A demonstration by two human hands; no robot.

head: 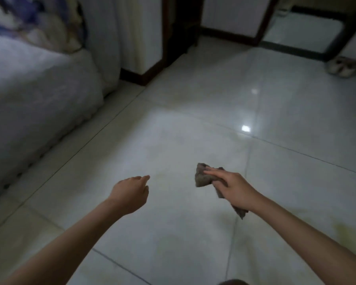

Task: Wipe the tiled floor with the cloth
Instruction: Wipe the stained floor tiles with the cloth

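Fingers of right hand lie along the top of the cloth, thumb hidden underneath; the cloth is gripped and bunched. Lower centre of frame, right of middle. Left hand just left of centre, well apart from the cloth, fingers loosely curled, nothing in them.

Cloth: brown-grey, crumpled. One blunt end juts past the fingertips toward frame centre; a tail hangs out below the wrist. Looks limp; cannot tell whether it is damp. It seems to be held above the floor rather than pressed on it, though contact cannot be told for sure.

Floor: pale glossy tiles with thin dark grout lines and light glare at centre right. Faint yellowish stain at lower right, and a weaker patch at lower centre. Bed along the left edge, shoes at upper right.

Step, as judged: cloth in hand, wiping stroke not yet under way. The next move calls for lowering the cloth flat onto a tile, palm pressing down, and sweeping. The stained patches look like the likely targets. A bunched cloth would cover little, so spreading it first would help.
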